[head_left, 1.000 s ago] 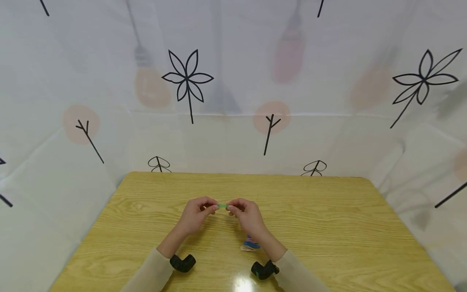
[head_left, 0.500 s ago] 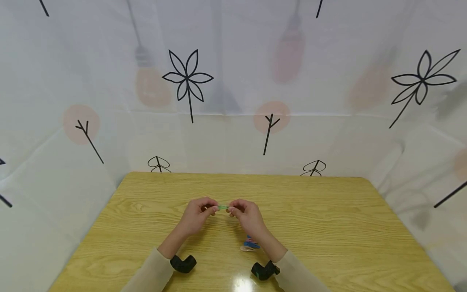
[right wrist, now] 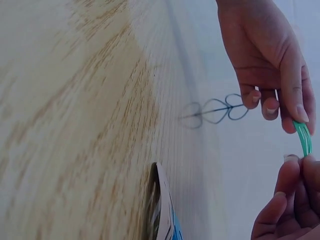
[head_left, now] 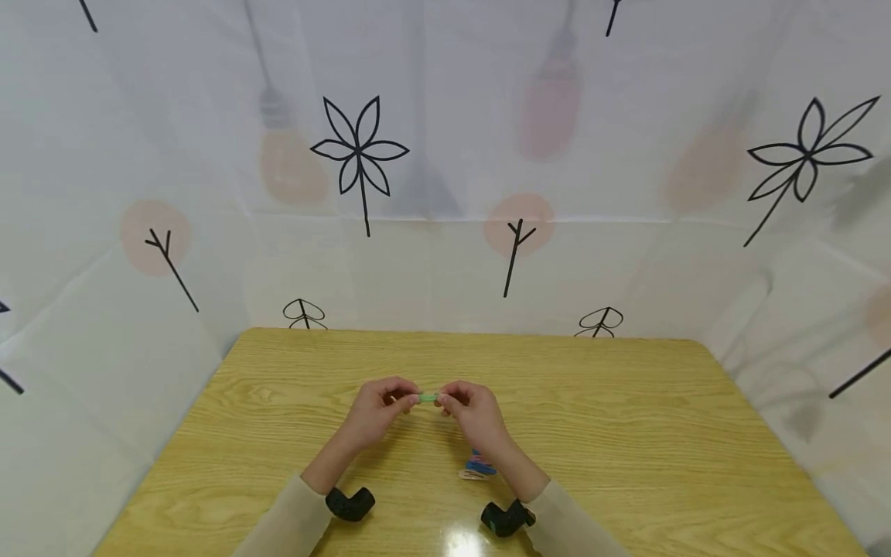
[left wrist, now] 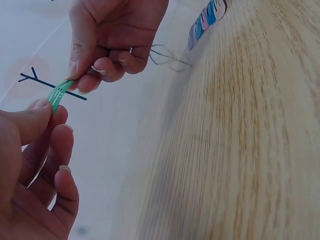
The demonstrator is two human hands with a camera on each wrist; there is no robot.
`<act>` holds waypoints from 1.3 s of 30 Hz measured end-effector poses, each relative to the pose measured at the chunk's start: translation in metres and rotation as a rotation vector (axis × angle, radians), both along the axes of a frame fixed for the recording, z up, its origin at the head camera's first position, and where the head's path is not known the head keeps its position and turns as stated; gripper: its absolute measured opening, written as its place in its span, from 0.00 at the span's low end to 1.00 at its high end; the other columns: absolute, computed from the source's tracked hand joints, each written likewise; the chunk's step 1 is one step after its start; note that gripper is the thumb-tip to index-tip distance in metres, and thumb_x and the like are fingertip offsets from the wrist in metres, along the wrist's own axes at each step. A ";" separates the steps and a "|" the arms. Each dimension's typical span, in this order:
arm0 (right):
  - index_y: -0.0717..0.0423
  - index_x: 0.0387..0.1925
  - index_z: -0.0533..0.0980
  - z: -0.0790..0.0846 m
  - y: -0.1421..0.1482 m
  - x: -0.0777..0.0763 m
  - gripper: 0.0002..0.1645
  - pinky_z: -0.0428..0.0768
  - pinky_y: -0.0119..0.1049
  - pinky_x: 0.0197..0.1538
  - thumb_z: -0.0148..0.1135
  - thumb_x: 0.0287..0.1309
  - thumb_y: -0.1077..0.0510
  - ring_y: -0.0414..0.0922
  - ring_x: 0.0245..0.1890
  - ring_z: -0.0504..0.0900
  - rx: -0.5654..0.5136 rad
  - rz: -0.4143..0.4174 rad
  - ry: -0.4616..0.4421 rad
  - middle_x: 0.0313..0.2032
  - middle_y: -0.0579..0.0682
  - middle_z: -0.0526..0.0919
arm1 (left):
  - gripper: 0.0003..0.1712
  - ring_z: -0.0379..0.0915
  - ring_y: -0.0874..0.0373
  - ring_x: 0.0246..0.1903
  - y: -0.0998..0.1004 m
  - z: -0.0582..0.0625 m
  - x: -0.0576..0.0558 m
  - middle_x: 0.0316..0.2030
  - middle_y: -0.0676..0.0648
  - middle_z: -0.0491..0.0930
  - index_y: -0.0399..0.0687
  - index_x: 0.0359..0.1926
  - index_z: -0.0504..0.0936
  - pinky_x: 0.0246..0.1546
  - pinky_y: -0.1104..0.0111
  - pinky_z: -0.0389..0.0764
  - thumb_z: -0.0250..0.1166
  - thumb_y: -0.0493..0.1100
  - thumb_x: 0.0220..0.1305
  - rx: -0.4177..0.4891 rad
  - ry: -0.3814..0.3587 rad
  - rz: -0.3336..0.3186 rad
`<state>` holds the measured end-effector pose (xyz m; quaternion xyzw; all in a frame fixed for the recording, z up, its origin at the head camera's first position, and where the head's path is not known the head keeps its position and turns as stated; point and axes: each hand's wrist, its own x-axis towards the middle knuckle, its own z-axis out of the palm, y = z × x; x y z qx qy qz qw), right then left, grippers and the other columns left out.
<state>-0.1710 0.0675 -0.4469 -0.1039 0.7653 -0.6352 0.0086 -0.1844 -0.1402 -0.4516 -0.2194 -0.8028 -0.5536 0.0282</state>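
A green snap hair clip (head_left: 428, 398) is held up between both hands over the middle of the table. My left hand (head_left: 372, 410) pinches one end of it between thumb and forefinger. At the other end, my right hand (head_left: 476, 414) pinches it the same way. In the left wrist view the clip (left wrist: 59, 95) shows slots along its slightly curved body, its tips hidden under the fingers. A small group of hair clips (head_left: 477, 466) in blue, pink and beige lies on the table beside the right forearm. The left wrist view shows these clips (left wrist: 206, 22) lined up overlapping.
The wooden table (head_left: 592, 433) reaches back to a white curtain (head_left: 431, 271) printed with flowers and twigs. Black wrist devices sit at both sleeves, one at the left cuff (head_left: 350, 504) and one at the right cuff (head_left: 504, 518).
Both hands and the green clip have shifted very slightly right and down in the head view. The grip at both ends stays the same, and the other clips have not moved.
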 end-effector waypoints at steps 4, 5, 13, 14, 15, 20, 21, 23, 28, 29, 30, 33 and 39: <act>0.62 0.37 0.82 0.001 0.001 -0.002 0.09 0.79 0.43 0.35 0.62 0.68 0.59 0.57 0.34 0.81 0.012 -0.021 -0.030 0.35 0.60 0.84 | 0.05 0.77 0.52 0.30 0.000 0.000 -0.003 0.34 0.49 0.84 0.49 0.42 0.87 0.29 0.67 0.75 0.67 0.41 0.67 0.005 0.038 -0.019; 0.62 0.37 0.82 0.001 0.001 -0.002 0.09 0.78 0.42 0.34 0.62 0.68 0.59 0.56 0.34 0.81 0.014 -0.022 -0.039 0.35 0.60 0.84 | 0.05 0.77 0.53 0.30 0.000 0.000 -0.004 0.34 0.51 0.84 0.49 0.41 0.87 0.29 0.68 0.75 0.68 0.41 0.66 0.004 0.045 -0.020; 0.62 0.39 0.82 0.002 0.004 0.000 0.10 0.77 0.44 0.36 0.62 0.68 0.58 0.55 0.35 0.80 0.007 -0.011 -0.069 0.37 0.59 0.84 | 0.06 0.73 0.55 0.28 0.003 0.000 -0.005 0.35 0.48 0.84 0.44 0.40 0.88 0.27 0.69 0.72 0.71 0.35 0.61 -0.044 0.066 0.003; 0.63 0.40 0.81 0.002 0.004 0.000 0.10 0.78 0.45 0.37 0.62 0.68 0.58 0.55 0.35 0.80 0.002 -0.006 -0.066 0.37 0.59 0.84 | 0.06 0.73 0.53 0.27 0.004 0.000 -0.005 0.35 0.47 0.84 0.43 0.40 0.88 0.26 0.70 0.71 0.70 0.34 0.61 -0.048 0.068 0.006; 0.64 0.41 0.81 0.002 0.005 0.001 0.10 0.79 0.46 0.38 0.62 0.69 0.58 0.55 0.35 0.81 -0.003 -0.001 -0.066 0.37 0.60 0.84 | 0.06 0.72 0.52 0.26 0.005 0.001 -0.004 0.35 0.45 0.84 0.41 0.40 0.88 0.25 0.70 0.71 0.70 0.33 0.61 -0.054 0.072 0.010; 0.66 0.42 0.81 0.005 0.009 0.004 0.10 0.80 0.52 0.41 0.60 0.69 0.61 0.59 0.36 0.81 0.008 0.008 -0.057 0.36 0.60 0.83 | 0.06 0.69 0.48 0.22 0.012 0.020 0.008 0.33 0.42 0.84 0.36 0.40 0.88 0.23 0.72 0.69 0.69 0.30 0.61 -0.058 0.065 0.000; 0.66 0.42 0.81 0.009 0.009 0.007 0.09 0.80 0.53 0.41 0.60 0.69 0.62 0.60 0.36 0.81 0.014 0.009 -0.055 0.36 0.60 0.82 | 0.06 0.69 0.48 0.22 0.013 0.020 0.008 0.33 0.43 0.84 0.37 0.40 0.88 0.23 0.72 0.69 0.69 0.31 0.62 -0.052 0.058 -0.004; 0.68 0.42 0.80 0.011 0.011 0.008 0.08 0.80 0.56 0.42 0.60 0.68 0.64 0.64 0.36 0.80 0.028 0.006 -0.043 0.36 0.62 0.82 | 0.06 0.69 0.50 0.21 0.014 0.015 0.004 0.33 0.46 0.85 0.40 0.40 0.89 0.23 0.72 0.69 0.69 0.34 0.62 -0.045 0.045 -0.012; 0.65 0.43 0.82 0.000 0.020 0.001 0.08 0.81 0.53 0.42 0.63 0.67 0.63 0.61 0.36 0.81 0.041 -0.018 -0.029 0.37 0.62 0.83 | 0.05 0.69 0.59 0.22 0.016 -0.001 -0.006 0.33 0.55 0.84 0.51 0.40 0.89 0.24 0.70 0.71 0.69 0.41 0.64 -0.081 0.038 -0.024; 0.64 0.43 0.82 -0.002 0.022 0.000 0.08 0.81 0.51 0.42 0.63 0.66 0.62 0.59 0.35 0.81 0.040 -0.023 -0.027 0.37 0.61 0.84 | 0.05 0.69 0.59 0.22 0.018 -0.002 -0.007 0.33 0.55 0.84 0.52 0.40 0.89 0.23 0.70 0.71 0.69 0.42 0.65 -0.092 0.043 -0.026; 0.63 0.42 0.83 -0.003 0.024 -0.001 0.08 0.81 0.49 0.41 0.64 0.66 0.62 0.57 0.35 0.81 0.041 -0.029 -0.030 0.37 0.60 0.84 | 0.05 0.70 0.59 0.23 0.019 -0.002 -0.007 0.33 0.56 0.83 0.53 0.40 0.89 0.24 0.70 0.72 0.69 0.43 0.65 -0.099 0.047 -0.030; 0.61 0.42 0.83 -0.004 0.030 -0.002 0.07 0.81 0.44 0.41 0.64 0.66 0.62 0.55 0.35 0.81 0.048 -0.038 -0.039 0.38 0.60 0.83 | 0.05 0.71 0.59 0.24 0.024 -0.005 -0.009 0.33 0.56 0.84 0.53 0.40 0.89 0.24 0.69 0.73 0.68 0.43 0.66 -0.104 0.053 -0.046; 0.61 0.40 0.83 -0.006 0.041 -0.003 0.05 0.80 0.40 0.40 0.65 0.65 0.62 0.49 0.33 0.80 0.100 -0.061 -0.042 0.36 0.58 0.83 | 0.06 0.73 0.58 0.27 0.035 -0.009 -0.013 0.35 0.55 0.84 0.49 0.41 0.89 0.27 0.68 0.74 0.67 0.41 0.67 -0.098 0.014 -0.074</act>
